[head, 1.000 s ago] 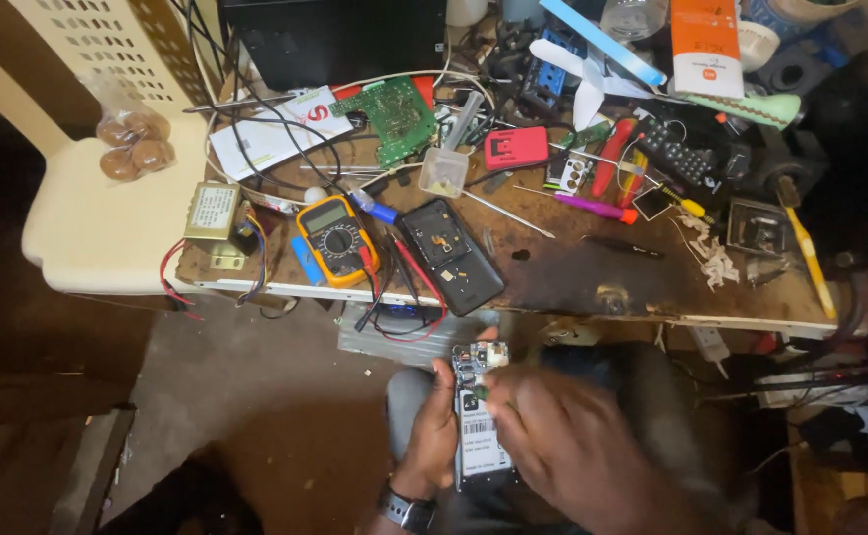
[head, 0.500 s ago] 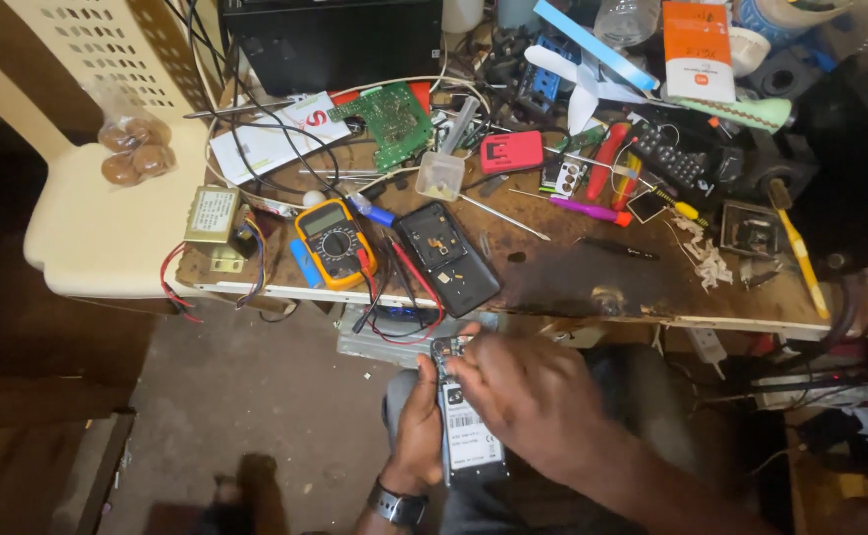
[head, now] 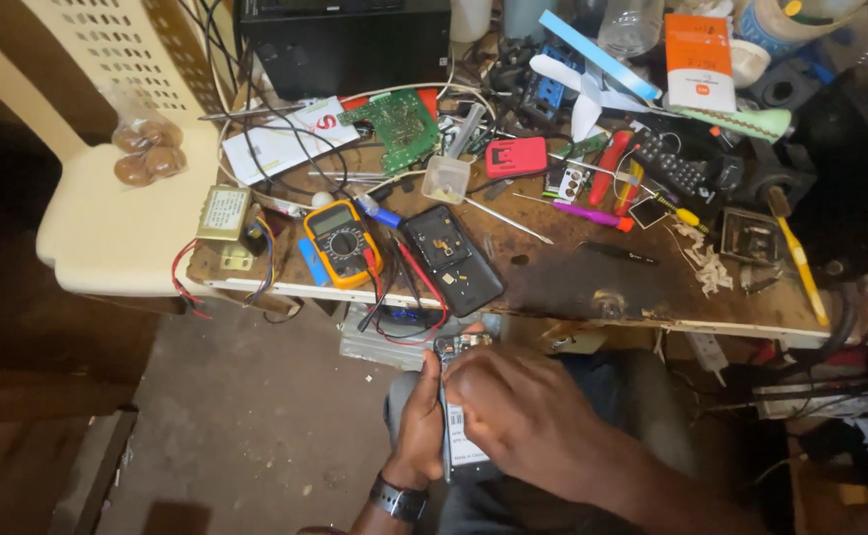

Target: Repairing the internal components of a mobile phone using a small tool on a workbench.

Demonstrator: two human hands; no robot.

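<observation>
An opened phone (head: 457, 416), its back removed and a white label showing, rests over my lap below the workbench edge. My left hand (head: 415, 423), with a dark watch at the wrist, grips its left side from beneath. My right hand (head: 518, 411) lies over the phone's right side, fingers curled at its upper end where the circuit board shows. A black phone back cover (head: 451, 260) lies on the bench just above. Next to it sits a yellow multimeter (head: 342, 243) with red and black leads.
The scorched wooden bench (head: 602, 287) is crowded: a green circuit board (head: 396, 127), red device (head: 516, 157), small clear tub (head: 446, 179), screwdrivers, remote, orange box (head: 700, 61), toothbrush (head: 797, 254). A cream plastic chair (head: 107, 228) stands left with a bag of round items.
Both hands have shifted the phone slightly up and left toward the bench edge. My right hand now covers more of the phone's upper part.
</observation>
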